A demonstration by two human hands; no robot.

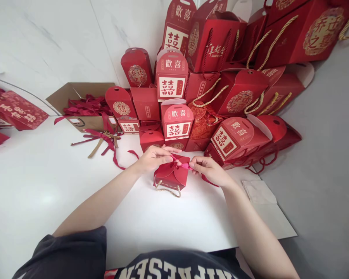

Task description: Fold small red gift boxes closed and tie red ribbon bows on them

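Observation:
On the white table, close in front of me, stands a small red gift box [172, 179] with its curved flaps folded shut on top. A gold rope handle [169, 191] hangs down its near side. A pinkish-red ribbon [186, 166] crosses over the middle of the lid. My left hand [154, 158] pinches the ribbon at the lid's upper left. Thumb and fingers of my right hand [206, 167] are closed on the ribbon at the lid's right. One ribbon tail droops beneath my right hand toward the table.
Behind the gift box rises a stack of red gift boxes [174, 87], some with rope handles. A cardboard box [93, 123] of red ribbons stands at the left, with loose ribbons [104, 139] before it. White papers [258, 192] lie at the right edge. More red boxes [20, 110] sit far left.

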